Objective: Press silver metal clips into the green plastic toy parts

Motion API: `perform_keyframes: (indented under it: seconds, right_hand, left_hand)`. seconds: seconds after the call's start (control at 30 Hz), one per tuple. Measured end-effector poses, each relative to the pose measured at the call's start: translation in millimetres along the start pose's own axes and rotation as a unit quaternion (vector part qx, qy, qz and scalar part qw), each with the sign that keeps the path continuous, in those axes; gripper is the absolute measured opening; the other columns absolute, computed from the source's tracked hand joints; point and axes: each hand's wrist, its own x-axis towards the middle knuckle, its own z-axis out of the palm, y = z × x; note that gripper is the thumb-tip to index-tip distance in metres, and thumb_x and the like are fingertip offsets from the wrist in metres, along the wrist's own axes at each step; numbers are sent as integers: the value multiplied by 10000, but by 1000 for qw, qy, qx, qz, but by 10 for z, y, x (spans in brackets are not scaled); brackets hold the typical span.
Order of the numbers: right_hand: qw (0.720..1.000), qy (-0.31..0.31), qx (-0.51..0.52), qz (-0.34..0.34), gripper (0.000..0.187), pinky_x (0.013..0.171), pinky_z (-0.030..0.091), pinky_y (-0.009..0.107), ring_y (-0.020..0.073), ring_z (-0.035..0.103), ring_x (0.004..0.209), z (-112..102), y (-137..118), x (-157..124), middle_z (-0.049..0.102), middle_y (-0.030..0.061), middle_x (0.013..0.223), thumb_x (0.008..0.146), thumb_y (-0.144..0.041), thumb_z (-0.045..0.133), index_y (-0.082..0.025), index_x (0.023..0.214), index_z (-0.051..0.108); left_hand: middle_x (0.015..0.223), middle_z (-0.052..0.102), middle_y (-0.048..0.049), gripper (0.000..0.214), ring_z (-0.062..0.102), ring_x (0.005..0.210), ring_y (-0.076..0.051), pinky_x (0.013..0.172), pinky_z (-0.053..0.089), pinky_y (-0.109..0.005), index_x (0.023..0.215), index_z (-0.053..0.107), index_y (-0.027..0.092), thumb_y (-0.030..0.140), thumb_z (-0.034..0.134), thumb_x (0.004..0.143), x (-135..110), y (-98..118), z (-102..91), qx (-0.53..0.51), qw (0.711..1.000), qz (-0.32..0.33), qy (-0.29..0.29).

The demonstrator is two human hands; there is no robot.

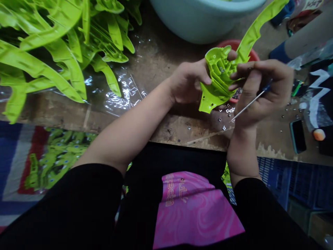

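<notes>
Left hand gripped the lime plastic moulding over the bench, fingers closed round its ribbed hub. Looked light and stiff, thin blade likely flexy; best held by the hub. Right hand pinched a thin screwdriver.

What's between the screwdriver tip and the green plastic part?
Nothing visible. The screwdriver in the right hand angles down, its tip clear of the green plastic part in the left hand. Small metal pieces lie below, on the wooden table.
</notes>
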Motion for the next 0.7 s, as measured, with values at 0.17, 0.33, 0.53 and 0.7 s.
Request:
perform_keyframes:
  seconds: [0.17,0.33,0.53,0.7]
  right_hand:
    - [995,-72,-28,-55,119,1001,622,466,223,764,1089,-168,81,179,797,-5,1114,1059,-404,646,-332,1078,738]
    - [985,-143,-66,-67,136,1013,589,490,240,736,942,-221,85,226,817,-58,994,994,-336,717,-462,1013,762]
    - [979,-188,-74,11,170,917,620,465,229,691,929,-152,204,170,760,0,922,979,-497,701,-331,949,681]
    - [963,-240,-85,84,226,1071,606,505,249,695,1078,-190,348,139,740,23,1028,954,-514,734,-319,916,627]
  left_hand:
    - [1150,748,-79,955,795,1001,-278,812,621,-474,1603,298,160,66,346,653,-30,173,-41,72,995,-74,14]
    - [1001,780,-97,956,793,819,-236,760,613,-427,1585,340,5,129,313,637,-27,146,-97,132,982,-137,9]
    - [941,799,-102,720,735,671,-194,809,641,-499,1337,574,67,249,528,641,-37,37,-180,130,982,-138,11]
    - [897,785,-96,849,754,688,-237,840,629,-548,1418,517,41,236,524,592,-25,41,-180,145,979,-143,34]
